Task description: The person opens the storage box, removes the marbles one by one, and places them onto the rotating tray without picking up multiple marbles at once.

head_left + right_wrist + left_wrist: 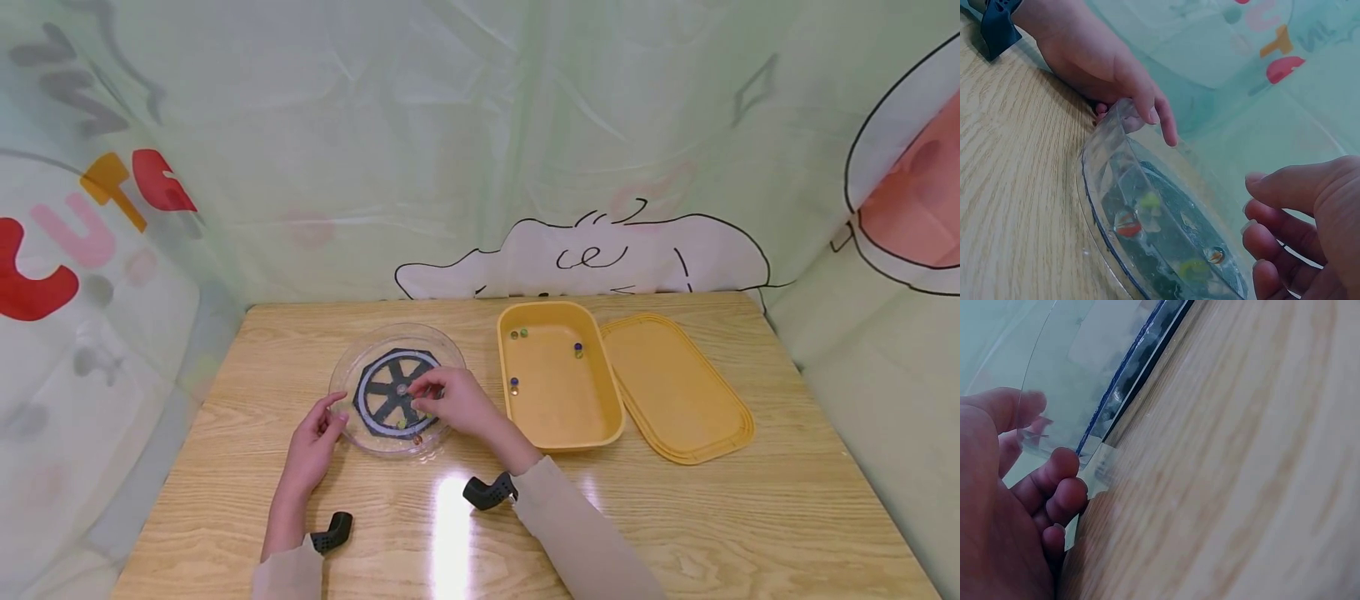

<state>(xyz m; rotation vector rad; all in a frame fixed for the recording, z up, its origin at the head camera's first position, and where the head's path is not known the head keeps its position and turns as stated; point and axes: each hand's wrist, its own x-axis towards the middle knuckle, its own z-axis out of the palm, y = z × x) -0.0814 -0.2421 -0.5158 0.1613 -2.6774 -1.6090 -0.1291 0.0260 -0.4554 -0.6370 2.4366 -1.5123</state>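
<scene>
"Now, where is the clear round dish (348, 367)?"
"On the bench (750, 517), containing marbles (417, 439), beside the yellow tub (558, 408)."
"How is it held?"
"The left hand (315, 442) grasps it; the right hand (457, 400), released, fingers loosely bent, hovers above."

In the head view the right hand (453, 402) hides part of the dark wheel pattern (379, 388) and the marbles (578, 347) in the yellow box (551, 417) are too small to tell their markings, while the right wrist view's edges cut off that hand and the clear dish (1100, 157).
</scene>
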